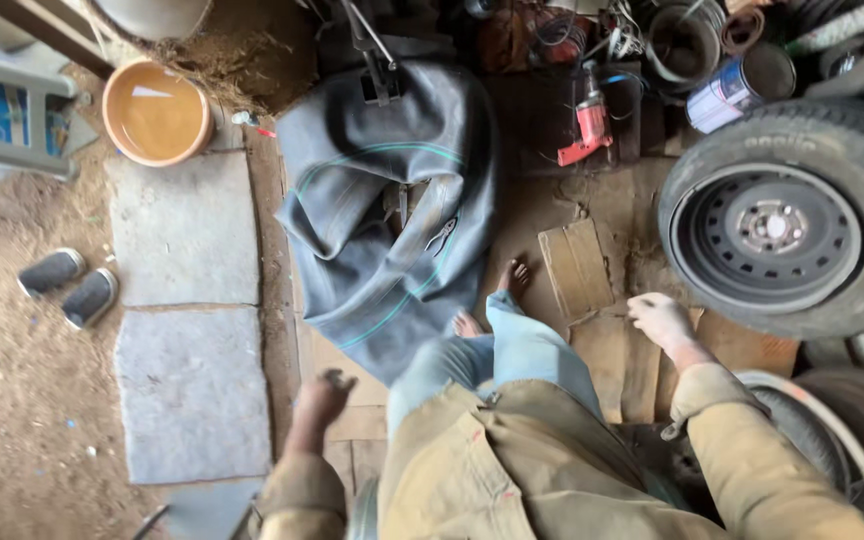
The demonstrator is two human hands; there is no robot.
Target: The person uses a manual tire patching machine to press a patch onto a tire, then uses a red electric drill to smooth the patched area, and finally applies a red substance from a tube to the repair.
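A: Nearest is the tan jacket, then both hands hanging loose. The left hand holds nothing, fingers half curled, just below the lower edge of the grey inner tube. The right hand is also bare and relaxed, off to the tube's right, close to the wheel.

B: Where does the tube lie?

A: Crumpled on the ground straight ahead of the bare feet, which touch its lower right fold.

B: How would you go at it?

A: I'd judge: bend low, grip two well-separated folds, and lift evenly so the rubber doesn't drag or snag on the valve.

B: Counts?

A: One tube, one full wheel, one red drill beyond the tube's upper right, one orange basin to its upper left, two shoes far left, two stone slabs beside it.
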